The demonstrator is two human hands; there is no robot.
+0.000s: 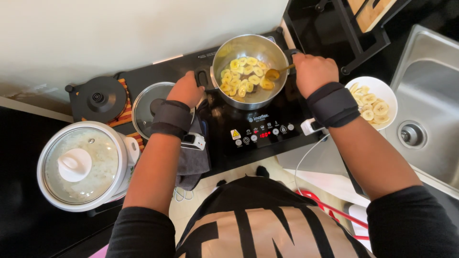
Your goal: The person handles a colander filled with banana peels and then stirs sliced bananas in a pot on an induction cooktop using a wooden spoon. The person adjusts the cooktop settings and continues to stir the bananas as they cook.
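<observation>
Polished, mirror-bright steel for the pot (248,52), with matt black plastic handles; glossy black glass across the induction cooktop (248,126). Smooth glazed white for the bowl (382,91), brushed dull metal for the sink (430,95), clear glass rimmed in metal for the lid (146,107). Matt black fabric on both wrist bands (333,104), glossy white plastic on the rice cooker (124,153).

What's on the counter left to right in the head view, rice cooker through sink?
White rice cooker → glass lid → left hand → steel pot of banana slices → right hand → white bowl of slices → sink.
</observation>
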